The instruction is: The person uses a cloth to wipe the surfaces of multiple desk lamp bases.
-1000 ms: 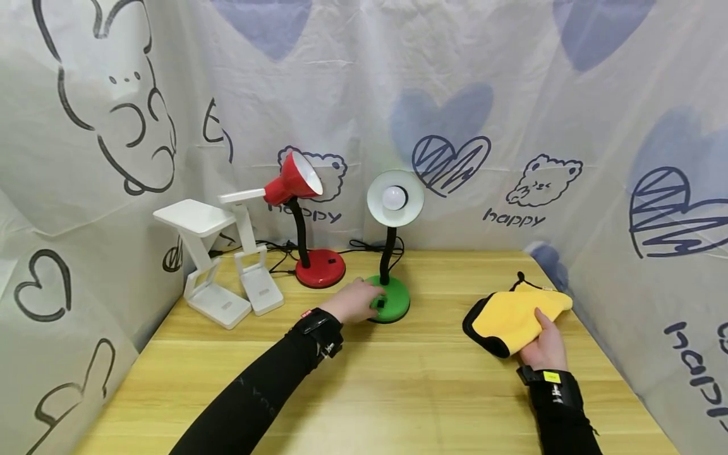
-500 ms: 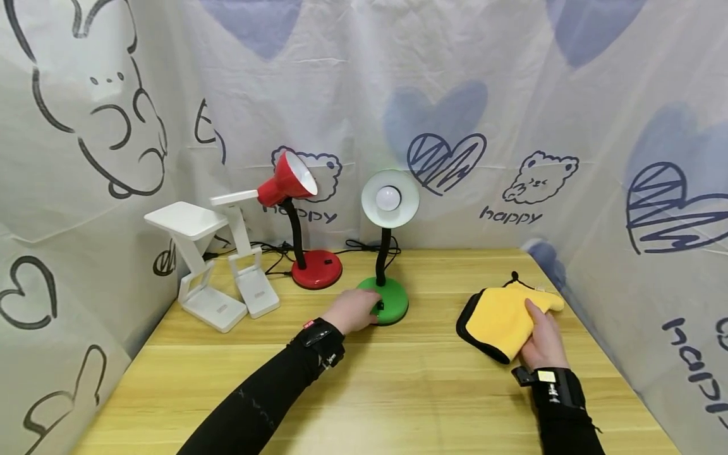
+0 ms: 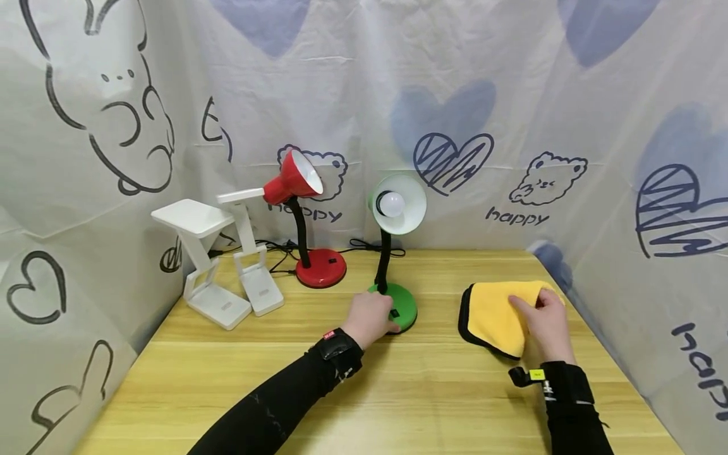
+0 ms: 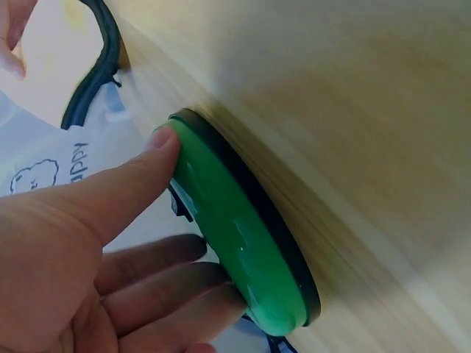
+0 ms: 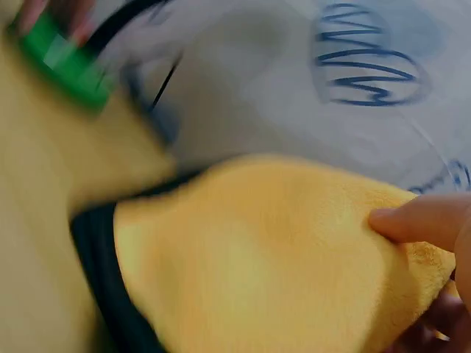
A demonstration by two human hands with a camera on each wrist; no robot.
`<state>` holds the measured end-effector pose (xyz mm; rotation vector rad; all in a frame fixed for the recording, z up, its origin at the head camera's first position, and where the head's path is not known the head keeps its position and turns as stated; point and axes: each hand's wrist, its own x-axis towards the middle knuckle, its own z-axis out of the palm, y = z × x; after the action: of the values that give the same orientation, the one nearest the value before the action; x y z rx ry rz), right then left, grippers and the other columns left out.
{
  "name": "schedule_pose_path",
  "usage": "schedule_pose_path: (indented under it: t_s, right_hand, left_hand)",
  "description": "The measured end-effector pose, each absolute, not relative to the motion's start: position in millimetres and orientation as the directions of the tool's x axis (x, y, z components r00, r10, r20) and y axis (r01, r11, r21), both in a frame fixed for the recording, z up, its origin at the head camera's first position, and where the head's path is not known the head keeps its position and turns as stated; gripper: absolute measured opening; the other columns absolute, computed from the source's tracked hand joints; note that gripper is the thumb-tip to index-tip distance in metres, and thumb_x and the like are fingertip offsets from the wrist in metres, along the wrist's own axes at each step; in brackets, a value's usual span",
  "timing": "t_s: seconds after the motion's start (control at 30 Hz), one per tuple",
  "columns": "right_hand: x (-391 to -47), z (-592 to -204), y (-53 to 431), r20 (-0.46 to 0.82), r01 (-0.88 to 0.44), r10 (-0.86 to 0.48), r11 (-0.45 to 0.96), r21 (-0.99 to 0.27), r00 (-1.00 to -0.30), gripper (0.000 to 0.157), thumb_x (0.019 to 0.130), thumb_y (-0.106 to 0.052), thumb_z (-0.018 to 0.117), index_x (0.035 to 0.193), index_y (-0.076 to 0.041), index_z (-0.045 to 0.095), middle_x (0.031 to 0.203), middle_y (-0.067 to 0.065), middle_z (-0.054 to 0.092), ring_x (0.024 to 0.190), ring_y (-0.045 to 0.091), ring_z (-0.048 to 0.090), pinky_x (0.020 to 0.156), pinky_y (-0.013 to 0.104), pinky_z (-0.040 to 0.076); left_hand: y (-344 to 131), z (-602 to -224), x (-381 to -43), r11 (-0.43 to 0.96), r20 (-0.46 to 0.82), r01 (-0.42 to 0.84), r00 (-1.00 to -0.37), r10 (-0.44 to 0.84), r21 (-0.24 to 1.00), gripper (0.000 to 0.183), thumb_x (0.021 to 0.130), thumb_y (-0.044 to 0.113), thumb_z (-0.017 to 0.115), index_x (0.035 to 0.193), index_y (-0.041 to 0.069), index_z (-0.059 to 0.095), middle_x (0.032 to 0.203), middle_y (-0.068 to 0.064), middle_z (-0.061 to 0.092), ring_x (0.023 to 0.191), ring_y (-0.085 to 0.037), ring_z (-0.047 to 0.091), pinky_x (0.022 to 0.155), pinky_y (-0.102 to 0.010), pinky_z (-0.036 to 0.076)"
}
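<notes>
A desk lamp with a green base (image 3: 405,303), black flexible neck and bulb in a white-lined shade stands on the table. My left hand (image 3: 368,319) grips the left side of that base. In the left wrist view, the thumb (image 4: 147,169) lies on the base's rim and the other fingers are against its top, near the black switch (image 4: 179,204). My right hand (image 3: 550,325) pinches a yellow cloth (image 3: 496,313) with black edging at its right side. In the right wrist view, the thumb (image 5: 416,220) presses on top of the cloth and the fingers are partly hidden beneath.
Left of the green lamp stands a red desk lamp (image 3: 321,268). Two white folding lamps (image 3: 218,306) (image 3: 261,291) are at the far left. Black cords (image 3: 364,248) lie along the back. A printed fabric curtain (image 3: 341,76) surrounds the wooden table (image 3: 432,392).
The green lamp has turned and shifted slightly right with my left hand, so its shade's green outside shows at the left. The right hand's grip on the cloth has shifted, and the cloth is spread wider.
</notes>
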<state>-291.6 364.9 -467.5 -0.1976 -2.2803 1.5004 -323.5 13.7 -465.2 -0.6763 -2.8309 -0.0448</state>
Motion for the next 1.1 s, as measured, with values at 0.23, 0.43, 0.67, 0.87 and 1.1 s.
schedule_pose_path:
  t_s: [0.23, 0.43, 0.67, 0.87, 1.1]
  right_hand:
    - [-287, -460, 375, 0.566, -0.169, 0.264, 0.783, -0.598, -0.781, 0.034, 0.077, -0.034, 0.072, 0.082, -0.002, 0.062, 0.149, 0.005, 0.011, 0.134, 0.023, -0.014, 0.102, 0.055, -0.001]
    - [-285, -463, 383, 0.561, -0.218, 0.199, 0.779, -0.588, -0.803, 0.042, 0.084, -0.035, 0.064, 0.066, -0.005, 0.041, 0.139, 0.011, 0.037, 0.136, 0.026, 0.005, 0.103, 0.054, 0.001]
    - [-284, -471, 385, 0.35, -0.071, 0.356, 0.606, -0.792, -0.867, 0.038, 0.085, -0.045, 0.057, 0.103, -0.014, 0.046, 0.089, 0.005, 0.047, 0.071, 0.017, 0.047, 0.059, 0.023, 0.036]
    - [-284, -469, 385, 0.091, -0.037, 0.351, 0.158, -0.987, -0.932, 0.066, 0.078, -0.028, 0.07, 0.129, -0.021, 0.029, 0.118, 0.006, 0.042, 0.095, 0.019, 0.055, 0.068, 0.031, 0.051]
    - [-288, -475, 393, -0.034, -0.08, 0.434, -0.243, -0.967, -0.9, 0.072, 0.074, -0.009, 0.075, 0.125, -0.021, 0.025, 0.118, 0.003, 0.04, 0.095, 0.018, 0.058, 0.07, 0.035, 0.051]
  left_hand:
    - [21, -463, -312, 0.881, 0.231, 0.474, -0.858, 0.46, 0.007, 0.041, 0.064, 0.057, 0.073, 0.061, 0.021, 0.051, 0.055, 0.009, 0.046, 0.051, -0.009, 0.044, 0.043, -0.03, 0.034]
    - [-11, -448, -337, 0.817, 0.123, 0.474, -0.879, 0.46, 0.328, 0.031, 0.067, 0.037, 0.078, 0.082, 0.014, 0.065, 0.075, 0.006, 0.058, 0.069, -0.012, 0.052, 0.061, -0.03, 0.041]
    - [-41, -454, -385, 0.73, 0.015, 0.395, -0.884, 0.467, 0.557, 0.054, 0.066, 0.038, 0.079, 0.106, 0.011, 0.056, 0.101, -0.003, 0.06, 0.083, -0.014, 0.057, 0.074, -0.03, 0.044]
    - [-37, -471, -397, 0.685, -0.007, 0.435, -0.841, 0.54, 0.584, 0.08, 0.065, 0.038, 0.081, 0.129, 0.015, 0.039, 0.125, -0.005, 0.052, 0.11, -0.022, 0.052, 0.09, -0.033, 0.039]
    - [-35, -478, -395, 0.731, -0.023, 0.432, -0.853, 0.522, 0.529, 0.091, 0.061, 0.05, 0.079, 0.135, 0.015, 0.039, 0.129, -0.002, 0.05, 0.121, -0.023, 0.042, 0.099, -0.036, 0.03]
